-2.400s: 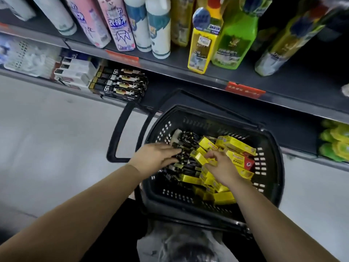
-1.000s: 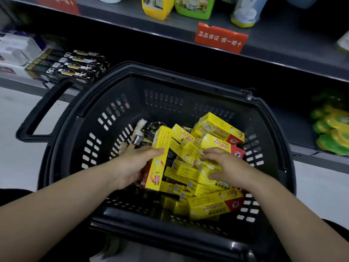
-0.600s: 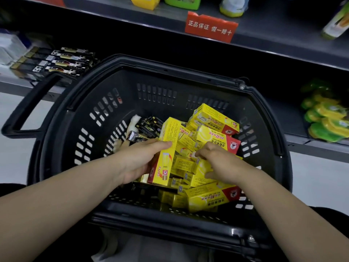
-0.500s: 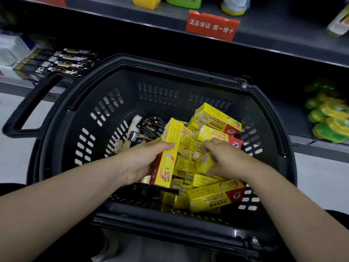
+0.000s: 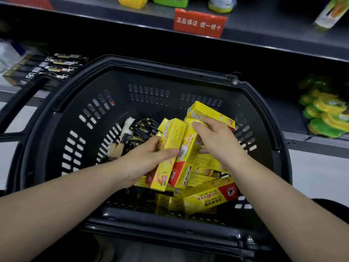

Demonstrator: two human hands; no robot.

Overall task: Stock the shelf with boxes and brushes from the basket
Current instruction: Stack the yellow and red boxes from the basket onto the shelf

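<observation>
A black plastic basket (image 5: 79, 103) sits in front of me with several yellow boxes (image 5: 205, 199) piled at its right and black-packaged brushes (image 5: 143, 127) at its left. My left hand (image 5: 141, 161) grips an upright yellow box (image 5: 173, 137) by its side. My right hand (image 5: 217, 140) holds a second yellow box (image 5: 188, 148) and sets it against the first one. Both hands are above the pile inside the basket.
The lower shelf (image 5: 294, 114) runs behind the basket. Black brush packs (image 5: 54, 67) lie on it at the left, green and yellow packs (image 5: 324, 114) at the right. An upper shelf carries bottles and a red label (image 5: 199, 22). The basket handle (image 5: 20, 103) juts left.
My right hand has lifted a second yellow box from the pile and brought it beside the box in my left hand. The left hand has raised its box slightly.
</observation>
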